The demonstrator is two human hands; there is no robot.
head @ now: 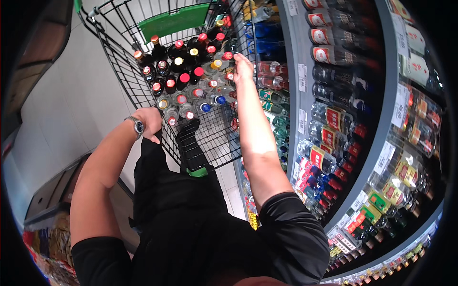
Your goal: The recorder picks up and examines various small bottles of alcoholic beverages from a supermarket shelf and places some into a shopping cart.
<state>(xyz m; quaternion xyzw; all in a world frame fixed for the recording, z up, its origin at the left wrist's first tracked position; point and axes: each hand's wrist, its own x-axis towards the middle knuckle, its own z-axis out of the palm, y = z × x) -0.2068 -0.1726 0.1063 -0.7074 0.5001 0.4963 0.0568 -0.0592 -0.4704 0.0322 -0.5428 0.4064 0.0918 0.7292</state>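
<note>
A black wire shopping cart (pixel 214 143) stands before me, holding several upright bottles. Dark bottles (pixel 178 52) with red and yellow caps fill its far part; clear glass bottles (pixel 186 111) with red, blue and yellow caps stand closer to me. My left hand (pixel 148 119), below a wristwatch, is curled over the cart's left side beside the clear bottles. My right hand (pixel 244 68) is inside the cart's right side, close to a red-capped clear bottle (pixel 227 57). Its palm side is hidden, so whether it grips anything is unclear.
Shelves of bottles (pixel 329 119) with price tags on their grey edges (pixel 300 107) rise close on my right. The cart has a green panel (pixel 173 22) at its far end. Pale floor tiles (pixel 77 89) lie left; packaged goods (pixel 53 243) stand lower left.
</note>
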